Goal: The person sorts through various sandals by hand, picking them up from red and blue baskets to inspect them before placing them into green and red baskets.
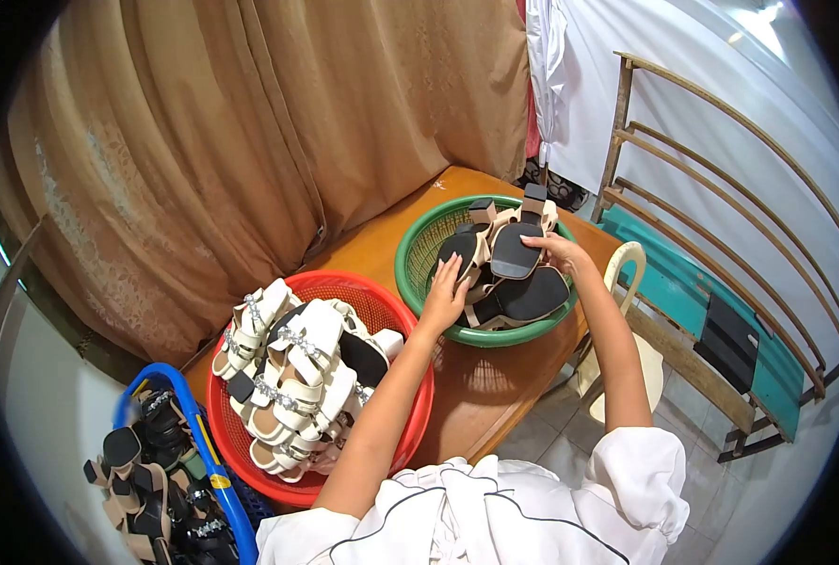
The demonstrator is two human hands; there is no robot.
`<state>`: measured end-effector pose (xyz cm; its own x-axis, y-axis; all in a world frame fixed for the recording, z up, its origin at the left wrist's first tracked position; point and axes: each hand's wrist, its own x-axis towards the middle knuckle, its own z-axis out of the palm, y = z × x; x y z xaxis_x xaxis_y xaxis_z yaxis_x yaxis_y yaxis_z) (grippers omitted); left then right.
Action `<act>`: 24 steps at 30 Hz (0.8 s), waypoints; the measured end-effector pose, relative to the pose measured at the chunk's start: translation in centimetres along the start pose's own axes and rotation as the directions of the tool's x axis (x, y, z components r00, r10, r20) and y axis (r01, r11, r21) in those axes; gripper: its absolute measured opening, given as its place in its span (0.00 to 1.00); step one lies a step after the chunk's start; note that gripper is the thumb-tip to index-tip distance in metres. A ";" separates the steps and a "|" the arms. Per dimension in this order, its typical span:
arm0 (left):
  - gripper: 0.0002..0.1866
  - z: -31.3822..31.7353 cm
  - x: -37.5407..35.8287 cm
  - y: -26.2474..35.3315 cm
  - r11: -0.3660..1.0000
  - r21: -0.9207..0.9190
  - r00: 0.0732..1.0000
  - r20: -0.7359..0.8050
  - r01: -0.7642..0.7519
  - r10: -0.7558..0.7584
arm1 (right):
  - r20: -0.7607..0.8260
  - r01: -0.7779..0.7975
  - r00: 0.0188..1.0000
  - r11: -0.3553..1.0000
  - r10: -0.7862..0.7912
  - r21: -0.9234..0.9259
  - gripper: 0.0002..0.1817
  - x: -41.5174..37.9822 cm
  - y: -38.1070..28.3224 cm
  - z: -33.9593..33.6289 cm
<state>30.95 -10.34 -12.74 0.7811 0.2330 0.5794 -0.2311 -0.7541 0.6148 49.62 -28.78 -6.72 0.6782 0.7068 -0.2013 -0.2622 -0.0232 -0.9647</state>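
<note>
A green basket (408, 287) on the wooden table holds several black-soled, beige sandals with block heels. My left hand (445, 299) rests at the basket's near left side, its fingers on a sandal (461, 252) there. On the right, my right hand (558, 250) has its thumb and fingers closed on the edge of another sandal (516, 252), which lies sole up on top of the pile. A red basket (416, 395) stands to the left, full of white sandals (299, 363) with jewelled straps.
A blue-rimmed basket (214, 471) with black and beige sandals (142, 485) is at the lower left. Right of the wooden table (481, 395) are a cream chair (647, 372) and a wooden rack (627, 141) with a teal surface. A brown curtain (175, 141) hangs behind.
</note>
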 end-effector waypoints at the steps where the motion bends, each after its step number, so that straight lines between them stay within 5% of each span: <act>1: 0.25 0.0 -0.1 0.0 1.000 0.007 1.000 0.004 0.001 -0.001 | 0.006 -0.006 1.000 0.999 0.005 0.052 0.24 0.0 0.2 0.0; 4: 0.26 -0.1 -0.2 0.3 1.000 0.014 1.000 -0.007 -0.012 0.012 | -0.092 -0.032 0.995 0.999 0.031 -0.016 0.28 0.1 0.4 0.2; 6: 0.26 -0.3 -0.2 0.7 0.998 0.052 1.000 0.010 0.023 -0.023 | -0.247 0.084 0.961 0.983 -0.124 -0.165 0.47 0.7 1.2 0.4; 8: 0.27 -0.3 -0.3 0.9 0.994 0.106 0.999 0.018 0.032 -0.034 | -0.337 0.080 0.924 0.954 -0.179 -0.289 0.54 -0.2 0.7 0.7; 11: 0.26 -0.5 -0.2 1.8 0.983 0.146 0.993 0.034 0.111 -0.117 | -0.353 0.137 0.857 0.826 -0.376 -0.547 0.55 1.2 1.8 -0.2; 16: 0.26 -0.4 -0.7 1.8 0.981 0.167 0.996 -0.001 0.093 -0.094 | -0.243 0.123 0.890 0.715 -0.386 -0.688 0.51 -2.5 -0.3 2.8; 20: 0.24 -0.8 -0.3 2.8 0.988 0.133 0.995 -0.072 0.072 -0.063 | -0.233 0.158 0.795 0.561 -0.561 -0.813 0.44 -2.6 0.5 3.9; 24: 0.22 -1.7 -0.2 3.5 0.988 0.145 0.987 -0.155 0.055 -0.033 | -0.039 0.303 0.607 0.277 -0.794 -0.912 0.37 -3.5 0.6 7.3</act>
<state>28.98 -11.93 -9.82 0.6889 0.3498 0.6349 -0.1005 -0.8213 0.5616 42.12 -26.10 -5.37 0.6466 0.4193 0.6373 0.7590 -0.4371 -0.4825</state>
